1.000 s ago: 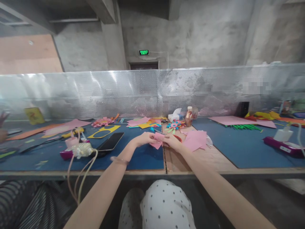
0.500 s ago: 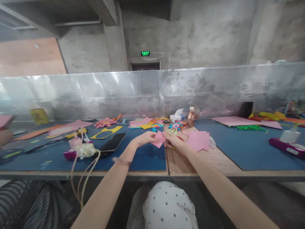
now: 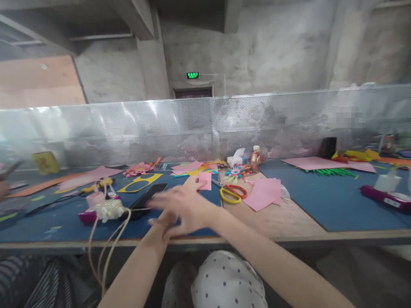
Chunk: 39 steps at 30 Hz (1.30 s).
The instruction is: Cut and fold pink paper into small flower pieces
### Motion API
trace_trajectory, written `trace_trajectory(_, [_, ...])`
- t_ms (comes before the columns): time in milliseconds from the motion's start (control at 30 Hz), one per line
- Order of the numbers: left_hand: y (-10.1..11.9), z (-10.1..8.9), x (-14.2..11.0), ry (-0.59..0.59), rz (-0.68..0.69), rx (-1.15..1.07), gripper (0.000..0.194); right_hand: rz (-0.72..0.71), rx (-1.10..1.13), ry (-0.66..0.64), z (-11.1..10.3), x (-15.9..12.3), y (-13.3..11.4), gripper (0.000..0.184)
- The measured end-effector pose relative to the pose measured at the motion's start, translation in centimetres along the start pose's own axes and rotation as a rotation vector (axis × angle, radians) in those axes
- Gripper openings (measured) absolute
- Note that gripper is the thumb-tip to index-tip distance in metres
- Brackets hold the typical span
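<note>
My left hand (image 3: 192, 183) has its fingers shut on a small pink paper piece (image 3: 204, 181), above the blue mat; much of it is covered by my other arm. Across my left wrist reaches my right hand (image 3: 183, 205), blurred, its fingers stretched out and apart with nothing seen in them. A black phone (image 3: 149, 196) lies just beyond those fingers. Left of it sits a purple-based device (image 3: 109, 209) with pale tubes or cords. Scissors (image 3: 233, 192) with one red and one yellow handle rest right of the pink piece.
Pink paper squares (image 3: 263, 193) lie on bare wood at right. Behind are a paper flower (image 3: 236, 171), a bottle (image 3: 255, 159) and a yellow sheet with cut-out holes (image 3: 141, 182). A perforated metal screen (image 3: 180, 128) closes the back. Another person's hand (image 3: 4, 188) shows at far left.
My right hand has left the pink paper piece and swung left over my left forearm. The scissors are now uncovered. My left hand still holds the piece, slightly further left.
</note>
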<state>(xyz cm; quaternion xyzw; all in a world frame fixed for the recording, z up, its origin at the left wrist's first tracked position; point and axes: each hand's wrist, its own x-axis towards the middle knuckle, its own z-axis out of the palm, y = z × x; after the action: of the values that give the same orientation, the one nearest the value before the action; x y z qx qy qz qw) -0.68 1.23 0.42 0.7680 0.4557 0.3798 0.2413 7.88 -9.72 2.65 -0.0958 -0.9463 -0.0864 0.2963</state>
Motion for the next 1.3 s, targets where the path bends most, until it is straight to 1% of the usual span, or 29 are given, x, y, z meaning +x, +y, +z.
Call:
trace_trajectory(33, [0.1, 0.0, -0.2, -0.004, -0.031, -0.032, 0.04, -0.087, -0.023, -0.109, 0.2, 0.5, -1.2, 0.053])
trace_trajectory(67, [0.2, 0.0, -0.3, -0.003, -0.069, -0.07, 0.041, -0.117, -0.052, -0.191, 0.4, 0.8, -2.0, 0.052])
trace_trajectory(133, [0.4, -0.1, -0.6, -0.002, -0.119, -0.124, 0.04, -0.142, -0.095, -0.339, 0.6, 1.4, -2.6, 0.053])
trace_trajectory(167, [0.3, -0.1, -0.7, -0.006, -0.128, -0.143, 0.04, -0.125, -0.117, -0.384, 0.6, 1.6, -2.5, 0.057])
trace_trajectory(233, [0.2, -0.2, -0.7, -0.018, -0.126, -0.168, 0.04, -0.076, -0.17, -0.414, 0.6, 1.8, -2.0, 0.06])
trace_trajectory(333, [-0.1, -0.3, -0.3, -0.023, -0.145, -0.182, 0.043, -0.052, -0.233, -0.372, 0.8, 1.7, -1.1, 0.06])
trace_trajectory(467, [-0.2, -0.3, 0.2, -0.028, -0.131, -0.157, 0.042, -0.041, -0.231, -0.329, 1.1, 1.2, -0.3, 0.06])
trace_trajectory(567, [0.0, -0.4, 0.5, 0.016, -0.076, -0.153, 0.037, -0.012, -0.208, -0.313, 1.0, 0.9, 0.2, 0.06])
trace_trajectory(667, [0.2, -0.6, 0.6, 0.064, -0.062, -0.093, 0.033, 0.002, -0.232, -0.299, 0.8, 0.9, 0.3, 0.059])
trace_trajectory(733, [0.2, -0.9, 0.4, 0.088, -0.053, -0.029, 0.029, -0.008, -0.271, -0.299, 0.7, 1.0, 0.1, 0.059])
trace_trajectory(867, [0.1, -1.5, 0.2, 0.17, 0.037, 0.163, 0.019, -0.042, -0.341, -0.301, 0.7, 1.0, -0.5, 0.059])
trace_trajectory(967, [0.1, -1.7, 0.1, 0.182, 0.083, 0.29, 0.015, -0.067, -0.38, -0.265, 0.8, 0.9, -0.6, 0.057])
trace_trajectory(1033, [0.1, -1.8, 0.0, 0.173, 0.115, 0.318, 0.015, -0.077, -0.406, -0.246, 0.9, 0.9, -0.6, 0.056])
trace_trajectory(1133, [0.2, -1.9, -0.1, 0.194, 0.143, 0.323, 0.016, -0.095, -0.436, -0.257, 0.9, 0.8, -0.7, 0.055])
trace_trajectory(1233, [0.3, -2.0, 0.0, 0.218, 0.144, 0.348, 0.017, -0.135, -0.476, -0.252, 1.0, 0.6, -0.6, 0.052])
trace_trajectory(1300, [0.5, -2.0, 0.0, 0.211, 0.133, 0.32, 0.018, -0.178, -0.526, -0.233, 1.0, 0.3, -0.1, 0.047])
